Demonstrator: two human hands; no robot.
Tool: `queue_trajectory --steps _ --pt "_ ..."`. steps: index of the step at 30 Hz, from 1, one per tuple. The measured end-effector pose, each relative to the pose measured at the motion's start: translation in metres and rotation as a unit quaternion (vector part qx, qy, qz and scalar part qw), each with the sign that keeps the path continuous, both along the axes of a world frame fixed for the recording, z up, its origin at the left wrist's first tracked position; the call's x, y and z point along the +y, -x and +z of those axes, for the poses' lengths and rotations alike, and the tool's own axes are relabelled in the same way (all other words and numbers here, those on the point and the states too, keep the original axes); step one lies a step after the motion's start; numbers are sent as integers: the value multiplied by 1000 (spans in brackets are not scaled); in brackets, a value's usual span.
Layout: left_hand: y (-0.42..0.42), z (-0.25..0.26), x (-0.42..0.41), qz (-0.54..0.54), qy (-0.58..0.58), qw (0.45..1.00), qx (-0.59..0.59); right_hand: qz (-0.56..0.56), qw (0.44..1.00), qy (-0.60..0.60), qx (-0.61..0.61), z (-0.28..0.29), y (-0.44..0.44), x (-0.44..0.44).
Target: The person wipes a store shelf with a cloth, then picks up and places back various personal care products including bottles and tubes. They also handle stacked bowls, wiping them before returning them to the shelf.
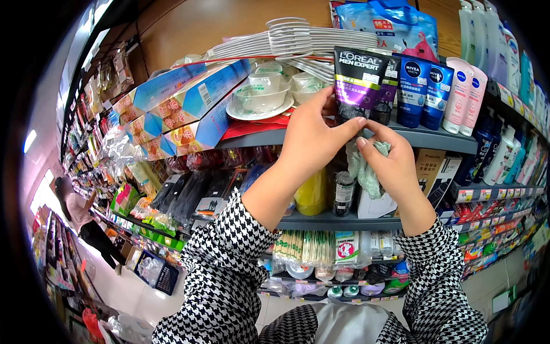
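My left hand (313,125) grips a black and purple L'Oréal Men Expert tube (357,81) by its lower left side, in front of the shelf (253,139). In my right hand (389,157) is a crumpled pale green cloth (370,172), hanging below the tube. Thumb and fingertips of both hands meet close to the tube's lower end; whether the right fingers touch the tube I cannot tell. Directly behind it stands a second tube of the same kind (389,96), partly hidden. To its right are blue Nivea Men tubes (413,92) and pink Nivea tubes (457,94).
Left on the shelf lie stacked blue-and-orange boxes (180,116), wrapped bowls (263,92) and white plastic hangers (296,38). Pump bottles (477,34) line the right. Below stand a dark canister (343,193) and bundled wooden sticks (300,247). A person (84,210) stands down the aisle by a crate (157,273).
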State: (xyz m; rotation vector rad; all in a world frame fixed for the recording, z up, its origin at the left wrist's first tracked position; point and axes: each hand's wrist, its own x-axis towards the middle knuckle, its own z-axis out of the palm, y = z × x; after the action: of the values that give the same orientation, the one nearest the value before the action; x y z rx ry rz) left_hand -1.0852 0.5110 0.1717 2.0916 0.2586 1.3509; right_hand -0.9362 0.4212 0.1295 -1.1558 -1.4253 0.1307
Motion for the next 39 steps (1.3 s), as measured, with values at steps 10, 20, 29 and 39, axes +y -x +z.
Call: queue_trajectory --steps 10,20,29,39 --pt "-13 5 14 195 -78 977 25 -14 995 18 -93 -6 -6 -8" --pt "-22 1 15 242 -141 958 58 9 992 49 -119 -4 -5 -10" --pt "-24 0 9 258 -160 949 82 16 988 58 -144 -4 -6 -6" --pt "-27 -4 12 306 -197 928 81 0 984 76 -163 -3 -5 -4"
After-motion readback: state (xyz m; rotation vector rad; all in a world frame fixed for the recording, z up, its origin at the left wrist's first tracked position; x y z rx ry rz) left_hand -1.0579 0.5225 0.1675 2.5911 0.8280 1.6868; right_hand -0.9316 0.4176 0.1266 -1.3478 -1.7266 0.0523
